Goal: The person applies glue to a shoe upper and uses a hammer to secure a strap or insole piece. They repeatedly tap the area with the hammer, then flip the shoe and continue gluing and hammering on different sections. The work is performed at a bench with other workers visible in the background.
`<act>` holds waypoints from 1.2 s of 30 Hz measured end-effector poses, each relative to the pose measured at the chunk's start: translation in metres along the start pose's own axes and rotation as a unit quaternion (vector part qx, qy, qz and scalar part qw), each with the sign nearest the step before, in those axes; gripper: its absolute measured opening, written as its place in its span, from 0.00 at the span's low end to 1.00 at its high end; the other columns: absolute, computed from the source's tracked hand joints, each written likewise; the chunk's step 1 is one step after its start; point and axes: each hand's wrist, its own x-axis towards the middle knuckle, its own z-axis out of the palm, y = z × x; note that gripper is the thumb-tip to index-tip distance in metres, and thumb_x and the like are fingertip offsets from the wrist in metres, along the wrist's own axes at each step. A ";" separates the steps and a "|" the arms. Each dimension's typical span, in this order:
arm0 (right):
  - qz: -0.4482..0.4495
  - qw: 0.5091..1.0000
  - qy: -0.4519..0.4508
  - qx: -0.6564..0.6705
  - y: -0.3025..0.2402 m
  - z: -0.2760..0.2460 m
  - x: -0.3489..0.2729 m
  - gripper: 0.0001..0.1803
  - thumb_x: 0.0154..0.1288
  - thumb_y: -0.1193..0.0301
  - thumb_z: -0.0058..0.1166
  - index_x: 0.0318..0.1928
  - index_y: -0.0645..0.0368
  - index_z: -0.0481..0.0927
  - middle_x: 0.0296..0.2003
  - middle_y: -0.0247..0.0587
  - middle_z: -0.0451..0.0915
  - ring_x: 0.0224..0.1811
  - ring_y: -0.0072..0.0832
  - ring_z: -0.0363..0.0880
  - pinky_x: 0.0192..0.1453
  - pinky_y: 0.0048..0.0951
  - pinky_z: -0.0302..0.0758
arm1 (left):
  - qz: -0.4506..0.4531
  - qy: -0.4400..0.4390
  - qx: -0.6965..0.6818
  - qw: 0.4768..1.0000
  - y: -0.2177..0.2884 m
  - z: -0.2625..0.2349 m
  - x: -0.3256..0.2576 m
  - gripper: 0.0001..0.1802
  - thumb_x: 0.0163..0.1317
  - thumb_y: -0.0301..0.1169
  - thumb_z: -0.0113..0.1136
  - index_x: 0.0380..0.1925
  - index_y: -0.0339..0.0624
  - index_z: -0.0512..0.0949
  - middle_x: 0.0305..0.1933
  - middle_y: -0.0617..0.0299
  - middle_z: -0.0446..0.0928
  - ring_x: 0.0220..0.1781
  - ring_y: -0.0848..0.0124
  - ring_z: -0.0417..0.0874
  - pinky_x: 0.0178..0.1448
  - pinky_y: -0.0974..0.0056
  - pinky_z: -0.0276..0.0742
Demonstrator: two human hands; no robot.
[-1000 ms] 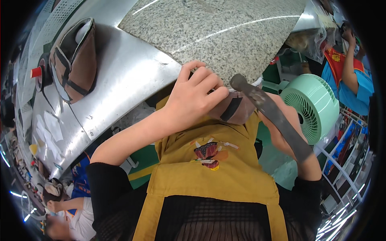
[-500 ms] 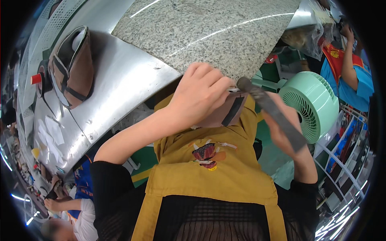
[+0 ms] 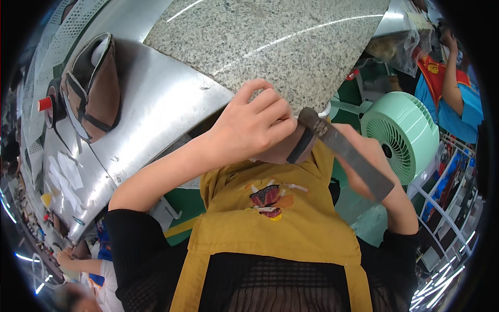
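My left hand (image 3: 257, 117) is closed at the edge of a brown shoe upper (image 3: 278, 152) with a black strip, which lies over my lap against the stone slab's near edge. Its fingers are bent and hide the pinched edge. In my right hand (image 3: 361, 158) is a dark hammer (image 3: 353, 156) with a rounded end and a long flat bar. That rounded end is just to the right of my left fingertips, over the upper's edge. I cannot tell whether it touches.
A speckled stone slab (image 3: 270, 41) adjoins a metal table (image 3: 161, 93). On the table stand another brown upper (image 3: 101, 99), a tape roll (image 3: 53, 110) and paper scraps (image 3: 65, 174). A green fan (image 3: 403, 132) is close at right, beside a wire rack (image 3: 442, 208). Other people work at both sides.
The hammer's rounded end has shifted slightly left and down. My left hand has drawn a little left, and both forearms have spread slightly outward.
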 end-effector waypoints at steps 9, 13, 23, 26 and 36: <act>0.007 0.997 -0.019 -0.069 -0.003 0.004 0.004 0.20 0.58 0.74 0.53 0.53 0.58 0.70 0.38 0.45 0.80 0.37 0.43 0.81 0.37 0.36 0.77 | -0.061 -0.016 -0.085 0.994 -0.008 -0.005 -0.006 0.15 0.41 0.27 0.61 0.34 0.48 0.79 0.34 0.68 0.73 0.42 0.66 0.73 0.60 0.55 0.67; 0.019 1.000 -0.002 0.013 -0.003 0.001 0.003 0.22 0.58 0.77 0.51 0.56 0.59 0.69 0.34 0.52 0.78 0.34 0.51 0.78 0.35 0.36 0.73 | -0.019 -0.023 -0.055 0.998 -0.011 -0.006 -0.007 0.14 0.41 0.27 0.61 0.33 0.47 0.79 0.33 0.68 0.72 0.41 0.66 0.73 0.59 0.54 0.67; 0.023 1.000 -0.016 -0.007 -0.019 -0.003 0.007 0.21 0.61 0.74 0.53 0.55 0.58 0.69 0.36 0.45 0.81 0.36 0.42 0.82 0.36 0.36 0.77 | 0.007 0.003 0.002 1.000 -0.004 -0.007 -0.009 0.14 0.41 0.26 0.58 0.33 0.45 0.78 0.33 0.66 0.71 0.39 0.67 0.72 0.57 0.56 0.70; -0.035 0.998 0.049 -0.005 -0.015 0.009 0.002 0.19 0.62 0.74 0.51 0.54 0.60 0.70 0.33 0.45 0.78 0.32 0.39 0.78 0.34 0.33 0.74 | -0.010 -0.001 -0.014 1.000 -0.002 -0.004 -0.012 0.14 0.41 0.27 0.60 0.33 0.45 0.77 0.34 0.66 0.71 0.42 0.66 0.73 0.57 0.56 0.69; 0.051 0.974 0.067 0.211 0.009 0.015 0.005 0.17 0.63 0.74 0.58 0.51 0.62 0.74 0.31 0.32 0.73 0.27 0.18 0.67 0.32 0.21 0.67 | -0.179 -0.085 -0.097 0.975 0.016 -0.018 0.004 0.09 0.50 0.29 0.66 0.30 0.44 0.76 0.32 0.63 0.72 0.42 0.62 0.73 0.52 0.58 0.67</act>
